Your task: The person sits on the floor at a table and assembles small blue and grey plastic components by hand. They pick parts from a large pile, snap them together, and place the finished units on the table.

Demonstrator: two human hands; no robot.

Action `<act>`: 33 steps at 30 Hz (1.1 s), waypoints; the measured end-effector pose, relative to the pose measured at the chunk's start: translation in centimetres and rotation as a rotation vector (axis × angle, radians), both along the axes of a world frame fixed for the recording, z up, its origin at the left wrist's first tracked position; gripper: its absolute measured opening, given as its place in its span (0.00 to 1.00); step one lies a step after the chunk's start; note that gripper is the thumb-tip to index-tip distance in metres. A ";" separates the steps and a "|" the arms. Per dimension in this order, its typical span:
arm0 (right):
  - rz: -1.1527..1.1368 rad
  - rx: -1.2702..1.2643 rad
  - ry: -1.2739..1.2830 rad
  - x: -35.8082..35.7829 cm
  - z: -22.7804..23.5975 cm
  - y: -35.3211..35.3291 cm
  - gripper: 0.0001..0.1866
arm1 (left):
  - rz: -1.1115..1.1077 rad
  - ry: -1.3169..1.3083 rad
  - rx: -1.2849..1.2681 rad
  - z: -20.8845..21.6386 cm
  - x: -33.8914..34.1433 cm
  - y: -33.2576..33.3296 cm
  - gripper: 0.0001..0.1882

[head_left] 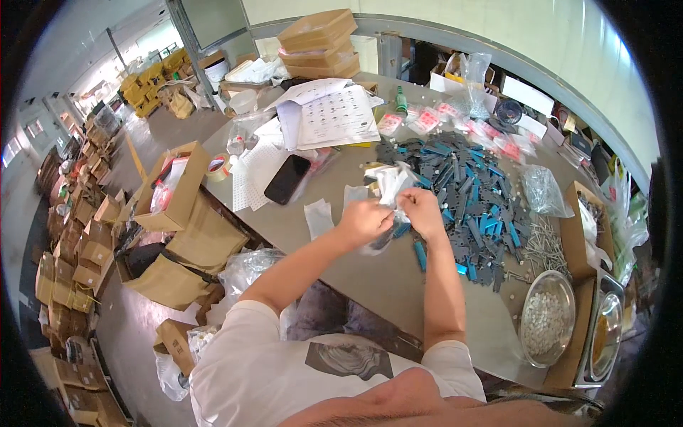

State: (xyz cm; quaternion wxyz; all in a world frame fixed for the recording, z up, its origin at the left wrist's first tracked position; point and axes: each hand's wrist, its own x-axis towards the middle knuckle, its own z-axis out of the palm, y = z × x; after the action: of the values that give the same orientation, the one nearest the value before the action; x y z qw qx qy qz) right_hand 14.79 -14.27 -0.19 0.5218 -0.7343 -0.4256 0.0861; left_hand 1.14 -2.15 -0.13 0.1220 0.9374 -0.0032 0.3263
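My left hand [366, 219] and my right hand [421, 212] are close together over the table, fingers pinched on a small clear plastic bag [378, 245] that hangs below them. What the bag holds is too blurred to tell. Just beyond my fingers is a crumpled white plastic piece [393, 183], partly covered by the hands. To the right spreads a heap of dark grey and blue flat parts [466, 206], reaching close to my right hand. Left of my left hand lies a flat, pale plastic bag [319, 218].
A black phone [287, 179] and printed sheets [338, 117] lie to the left. Screws [546, 245], a metal bowl of small white pieces [548, 320] and a cardboard box [580, 235] stand right. Red-and-white packets [425, 121] and a green bottle [401, 99] are at the back.
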 end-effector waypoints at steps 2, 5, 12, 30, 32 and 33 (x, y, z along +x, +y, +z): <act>-0.241 0.174 0.056 0.9 -0.9 0.2 0.08 | -0.026 -0.090 0.022 1.2 -0.1 -1.2 0.05; -0.196 0.351 0.631 2.4 -0.4 -0.8 0.06 | -0.020 -0.163 -0.204 0.8 0.7 -1.5 0.05; -0.227 0.828 0.900 3.1 -1.0 -0.4 0.04 | -0.148 -0.032 -1.616 1.2 5.1 -1.3 0.11; -0.364 1.197 0.778 7.7 -4.7 -3.1 0.11 | -0.159 0.220 -1.404 3.8 8.2 -6.7 0.20; -0.524 1.123 0.765 6.8 -3.6 -2.5 0.10 | -0.178 0.280 -1.290 4.1 7.8 -6.0 0.16; -0.606 1.085 0.754 6.3 -2.9 -2.4 0.09 | -0.191 0.291 -1.423 3.7 8.2 -5.5 0.14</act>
State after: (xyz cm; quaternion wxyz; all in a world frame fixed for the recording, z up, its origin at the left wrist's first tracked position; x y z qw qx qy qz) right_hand 21.05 -16.64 -3.13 0.9247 -0.3780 0.0226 -0.0384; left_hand 9.31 -7.67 3.52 0.7285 0.6608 0.1439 0.1094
